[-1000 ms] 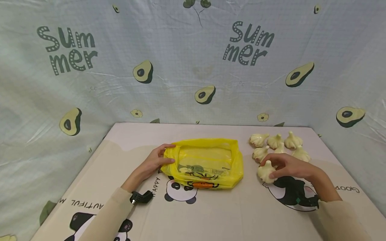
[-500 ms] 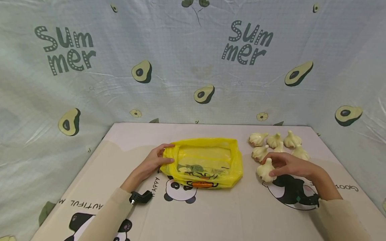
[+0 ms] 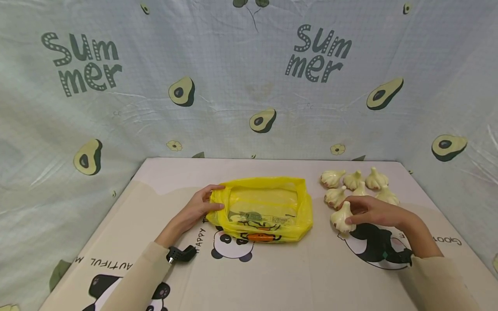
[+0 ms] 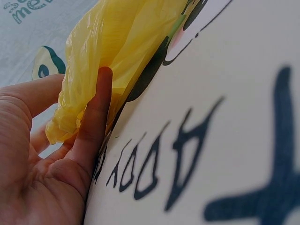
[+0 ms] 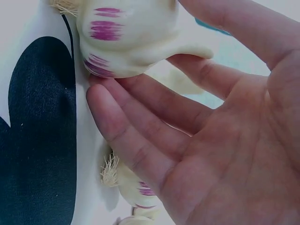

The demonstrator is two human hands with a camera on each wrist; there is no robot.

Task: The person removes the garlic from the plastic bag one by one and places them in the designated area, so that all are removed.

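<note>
A yellow plastic bag (image 3: pixel 264 201) lies on the table with its wide mouth facing me. My left hand (image 3: pixel 202 205) grips its left edge; in the left wrist view the thumb and fingers lie on both sides of the crumpled yellow film. Right of the bag, my right hand (image 3: pixel 373 211) pinches a pale garlic bulb (image 3: pixel 340 219), its stem pointing up. The right wrist view shows purple streaks and a tuft of roots on this bulb (image 5: pixel 126 37). Whether it touches the table, I cannot tell.
Several more garlic bulbs (image 3: pixel 353 180) stand grouped at the back right, just beyond my right hand. The table (image 3: pixel 280 276) has a printed cloth with pandas and lettering. A curtain (image 3: pixel 218 52) with avocado prints hangs behind and at both sides.
The garlic bulb in my right hand has tipped slightly, its stem now a little higher in view. My left hand and the bag hold their places; the head view has shifted a little.
</note>
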